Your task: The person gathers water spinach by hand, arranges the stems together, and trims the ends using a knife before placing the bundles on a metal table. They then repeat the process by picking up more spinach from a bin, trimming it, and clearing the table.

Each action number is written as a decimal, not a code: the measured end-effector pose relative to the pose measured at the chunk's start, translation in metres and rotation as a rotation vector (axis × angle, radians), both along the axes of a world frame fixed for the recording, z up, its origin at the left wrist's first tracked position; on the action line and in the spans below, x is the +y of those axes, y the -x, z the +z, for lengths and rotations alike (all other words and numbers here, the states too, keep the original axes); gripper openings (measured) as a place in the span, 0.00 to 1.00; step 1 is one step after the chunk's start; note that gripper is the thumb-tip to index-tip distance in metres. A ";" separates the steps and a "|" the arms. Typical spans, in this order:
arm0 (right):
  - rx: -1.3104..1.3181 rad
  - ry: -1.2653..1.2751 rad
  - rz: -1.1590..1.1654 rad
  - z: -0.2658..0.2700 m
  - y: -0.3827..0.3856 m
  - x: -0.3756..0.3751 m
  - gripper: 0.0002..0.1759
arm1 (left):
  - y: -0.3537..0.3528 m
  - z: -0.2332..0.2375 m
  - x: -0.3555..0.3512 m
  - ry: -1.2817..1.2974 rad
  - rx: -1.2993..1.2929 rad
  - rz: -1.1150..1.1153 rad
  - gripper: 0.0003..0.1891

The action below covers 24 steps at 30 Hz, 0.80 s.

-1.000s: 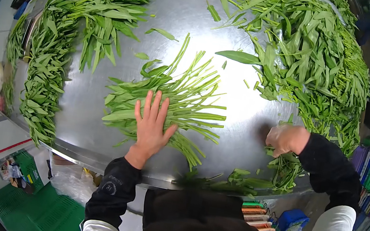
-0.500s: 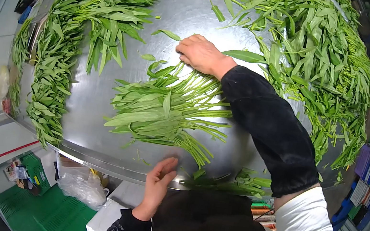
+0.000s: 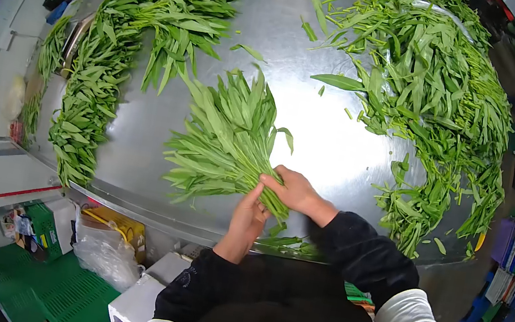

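A leafy bunch of water spinach [image 3: 229,133] is gathered in both my hands, above the near part of the steel table [image 3: 335,139]. Its leaves fan out to the upper left, and the stem ends point down toward me. My right hand [image 3: 296,192] wraps round the stems from the right. From below left, my left hand [image 3: 246,221] grips the same stems, its thumb close to the right hand's fingers. Part of the stems is hidden by the fingers.
Laid bunches of water spinach [image 3: 89,94] line the table's left side. A large loose heap [image 3: 439,75] covers the right side, with cut scraps around it. More leaves [image 3: 288,243] lie at the near edge. Green crates [image 3: 59,288] and a clear plastic bag [image 3: 107,258] are at lower left.
The spread-out stalks are now drawn together into one bunch. My right hand has come down toward me onto the stems, and my left hand has moved up to grip them too.
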State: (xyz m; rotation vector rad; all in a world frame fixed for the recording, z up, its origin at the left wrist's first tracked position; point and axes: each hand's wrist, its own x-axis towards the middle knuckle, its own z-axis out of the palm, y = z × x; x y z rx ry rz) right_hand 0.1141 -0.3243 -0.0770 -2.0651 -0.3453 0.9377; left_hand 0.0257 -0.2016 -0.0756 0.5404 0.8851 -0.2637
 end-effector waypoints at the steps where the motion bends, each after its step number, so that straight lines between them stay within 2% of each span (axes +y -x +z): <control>1: 0.004 -0.121 -0.125 0.001 0.006 0.003 0.33 | -0.001 0.005 0.002 -0.008 -0.013 -0.009 0.23; 2: -0.026 -0.172 -0.194 0.003 0.012 0.006 0.21 | -0.003 0.012 0.004 -0.102 -0.069 -0.005 0.22; 4: -0.092 -0.235 -0.239 0.020 0.018 0.008 0.20 | -0.003 0.030 0.007 -0.193 -0.130 -0.001 0.21; 6: -0.153 -0.298 -0.278 0.051 0.024 0.006 0.19 | -0.004 0.055 0.014 -0.403 -0.232 -0.097 0.18; 8: -0.134 -0.406 -0.335 0.075 0.031 0.000 0.19 | -0.001 0.073 0.017 -0.341 -0.247 -0.114 0.17; 9: -0.135 -0.405 -0.341 0.067 0.038 -0.003 0.19 | 0.002 0.077 0.019 -0.277 -0.252 -0.131 0.17; 10: 0.057 -0.446 -0.400 0.050 0.047 -0.008 0.19 | 0.009 0.069 0.030 -0.182 -0.228 -0.282 0.17; 11: 0.252 -0.483 -0.456 0.044 0.053 -0.013 0.19 | 0.016 0.057 0.037 -0.177 -0.223 -0.289 0.17; 12: 0.520 -0.541 -0.521 0.042 0.058 -0.020 0.23 | 0.023 0.045 0.042 -0.039 -0.081 -0.350 0.19; 13: 0.525 -0.539 -0.531 0.039 0.060 -0.027 0.23 | 0.029 0.036 0.043 0.096 0.062 -0.411 0.22; 15: 1.072 -0.446 -0.577 0.029 0.060 -0.038 0.26 | 0.038 0.023 0.043 0.122 0.100 -0.424 0.24; 17: 0.997 -0.428 -0.602 0.018 0.066 -0.038 0.26 | 0.042 0.019 0.039 0.146 0.112 -0.391 0.23; 18: 0.933 -0.435 -0.525 0.016 0.066 -0.039 0.26 | 0.044 0.016 0.038 0.146 0.111 -0.395 0.23; 20: 0.857 -0.446 -0.445 0.017 0.065 -0.037 0.27 | 0.044 0.012 0.036 0.011 0.003 -0.490 0.19; 22: 0.625 -0.461 -0.368 0.020 0.069 -0.032 0.27 | 0.042 0.014 0.032 -0.022 -0.004 -0.496 0.18; 24: 0.592 -0.521 -0.373 0.005 0.072 -0.030 0.26 | 0.038 0.021 0.026 -0.059 0.016 -0.458 0.18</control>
